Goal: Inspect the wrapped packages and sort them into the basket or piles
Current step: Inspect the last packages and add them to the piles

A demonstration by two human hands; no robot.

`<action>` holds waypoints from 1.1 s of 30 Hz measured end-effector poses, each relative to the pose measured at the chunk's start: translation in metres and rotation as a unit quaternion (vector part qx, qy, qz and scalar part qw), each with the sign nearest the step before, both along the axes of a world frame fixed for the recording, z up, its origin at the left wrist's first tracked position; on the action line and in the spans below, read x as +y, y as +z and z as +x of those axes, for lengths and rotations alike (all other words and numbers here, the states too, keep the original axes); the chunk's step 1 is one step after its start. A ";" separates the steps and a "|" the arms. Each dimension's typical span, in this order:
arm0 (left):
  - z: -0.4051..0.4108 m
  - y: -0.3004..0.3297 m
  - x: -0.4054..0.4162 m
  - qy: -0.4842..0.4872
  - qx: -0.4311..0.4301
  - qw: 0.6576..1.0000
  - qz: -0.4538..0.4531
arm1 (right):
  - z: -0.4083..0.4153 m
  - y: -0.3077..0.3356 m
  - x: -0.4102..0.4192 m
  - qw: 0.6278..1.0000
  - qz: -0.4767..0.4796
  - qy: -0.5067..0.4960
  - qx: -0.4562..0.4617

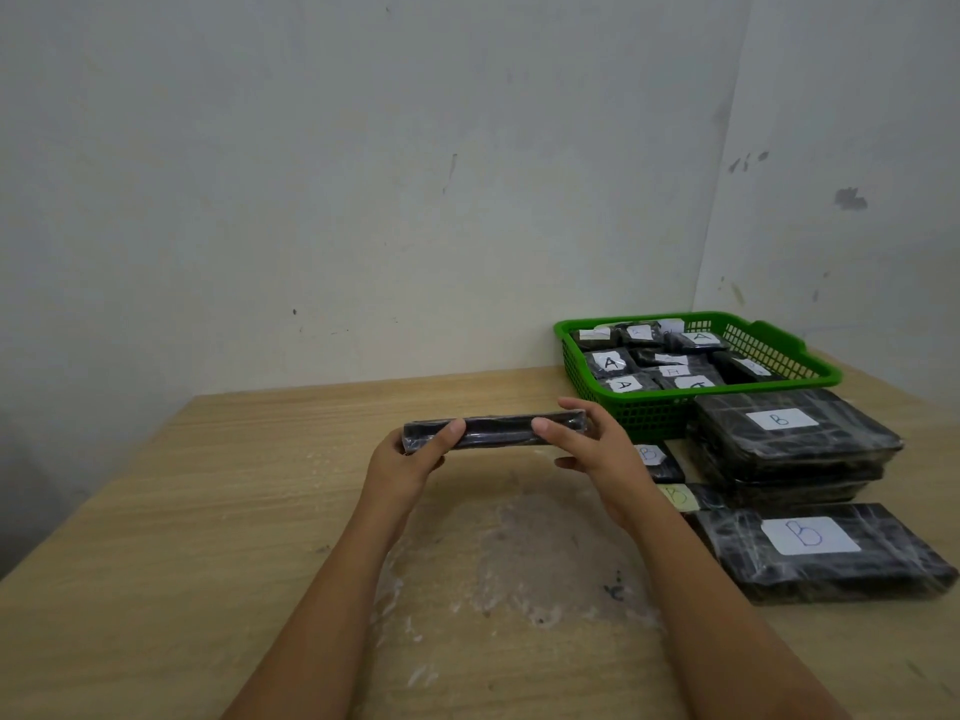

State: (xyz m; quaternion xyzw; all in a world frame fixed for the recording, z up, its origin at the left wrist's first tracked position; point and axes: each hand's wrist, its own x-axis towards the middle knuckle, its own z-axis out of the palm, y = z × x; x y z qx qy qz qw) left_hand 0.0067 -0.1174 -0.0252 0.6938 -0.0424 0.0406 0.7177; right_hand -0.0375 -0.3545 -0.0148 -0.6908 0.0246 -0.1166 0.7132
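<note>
I hold a flat black wrapped package (496, 431) edge-on above the table, so only its thin side shows and any label is hidden. My left hand (415, 454) grips its left end and my right hand (592, 449) grips its right end. A green basket (644, 415) at the back right holds several small black packages with white labels marked A. In front of it lies a stack of large black packages (795, 444) labelled B, and nearer me another large package (826, 550) labelled B. Two small B-labelled packages (662, 462) lie partly behind my right hand.
The wooden table (208, 511) has a worn, whitish patch (509, 558) in front of me. Pale walls meet in a corner behind the basket. The table's left edge runs diagonally at the left.
</note>
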 end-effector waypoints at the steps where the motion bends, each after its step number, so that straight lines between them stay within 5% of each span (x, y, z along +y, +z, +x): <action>1: 0.001 -0.002 -0.001 0.005 -0.003 1.000 0.022 | -0.001 0.000 0.001 1.000 -0.016 -0.007 0.000; 17: -0.001 -0.006 -0.002 0.022 0.011 0.997 0.074 | 0.004 -0.009 0.010 0.994 -0.094 -0.060 -0.002; 26: 0.002 0.000 0.004 0.059 0.014 0.998 -0.019 | -0.004 0.003 0.008 0.996 -0.029 0.033 -0.077; 33: -0.005 0.006 -0.001 0.072 -0.066 0.991 0.087 | -0.004 0.007 0.011 0.988 -0.076 -0.043 -0.124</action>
